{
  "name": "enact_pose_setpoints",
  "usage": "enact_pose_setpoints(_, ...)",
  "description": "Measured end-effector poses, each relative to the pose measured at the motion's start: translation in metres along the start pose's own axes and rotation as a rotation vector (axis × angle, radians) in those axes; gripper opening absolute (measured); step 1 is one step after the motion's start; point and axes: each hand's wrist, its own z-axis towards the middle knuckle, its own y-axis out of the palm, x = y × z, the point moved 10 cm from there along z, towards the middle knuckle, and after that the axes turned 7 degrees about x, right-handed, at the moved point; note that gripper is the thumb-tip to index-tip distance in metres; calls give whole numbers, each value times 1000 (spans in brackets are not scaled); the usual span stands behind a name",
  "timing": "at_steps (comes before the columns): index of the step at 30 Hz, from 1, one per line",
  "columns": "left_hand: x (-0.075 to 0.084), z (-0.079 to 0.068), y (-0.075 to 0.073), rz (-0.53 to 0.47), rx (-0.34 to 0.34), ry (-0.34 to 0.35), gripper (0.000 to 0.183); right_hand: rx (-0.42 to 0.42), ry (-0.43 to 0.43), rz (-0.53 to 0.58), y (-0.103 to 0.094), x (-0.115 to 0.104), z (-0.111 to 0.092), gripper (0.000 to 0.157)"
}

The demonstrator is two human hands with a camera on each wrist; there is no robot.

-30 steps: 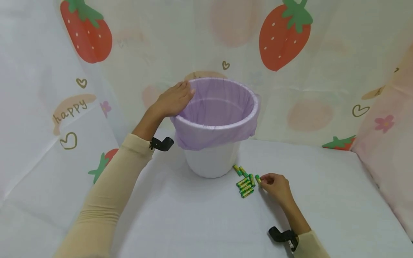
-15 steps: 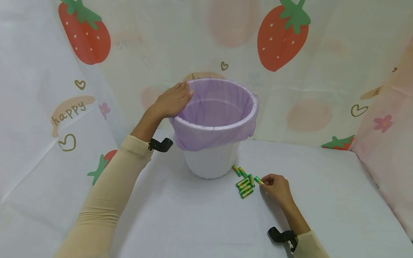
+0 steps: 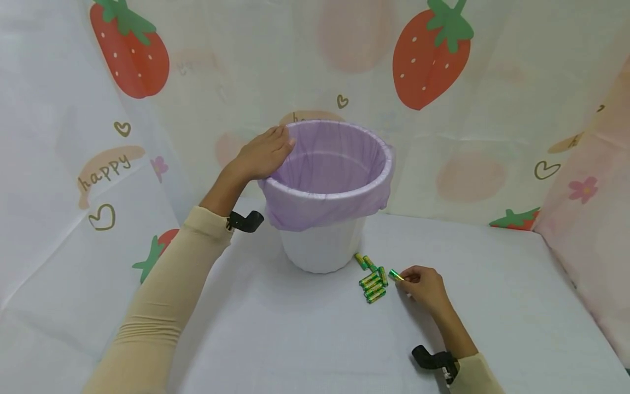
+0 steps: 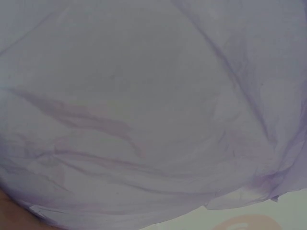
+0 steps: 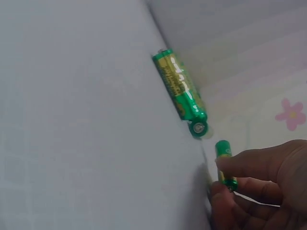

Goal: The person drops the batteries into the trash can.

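Note:
My left hand (image 3: 266,153) rests on the left rim of a white bin (image 3: 320,246) lined with a purple bag (image 3: 325,210). In the left wrist view the bag (image 4: 144,120) fills most of the picture, with a sliver of skin at the lower left. To the right of the bin, my right hand (image 3: 425,287) pinches one green and gold battery (image 3: 395,275) between thumb and fingers, one end sticking out. The right wrist view shows this battery (image 5: 223,149) gripped close by the table. Several matching batteries (image 3: 372,284) lie in a cluster just left of it.
The white-covered table (image 3: 295,339) extends around the bin. Behind it hangs a curtain (image 3: 246,60) with strawberry and heart prints, meeting the table at the back. A pinkish cloth side (image 3: 590,230) rises on the right.
The battery in my right hand has tilted from steep to flatter, and the hand has shifted slightly right. My left hand stays on the bin's rim.

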Motion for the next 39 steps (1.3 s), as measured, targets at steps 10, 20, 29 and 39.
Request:
enact_pose_setpoints(10,-1,2,1,0,-6,-4,67,-37,-16,35,-3,-4,0,17)
enact_pose_setpoints(20,0,2,1,12,-7,2,66,24,-13,134,-28,-23,-3,28)
enact_pose_setpoints(29,1,1,0,11,-8,4,66,81,-58,184,-50,-50,-14,31)
enact_pose_setpoints(39,1,1,0,4,-7,2,66,136,-175,175,-69,-81,-29,28)
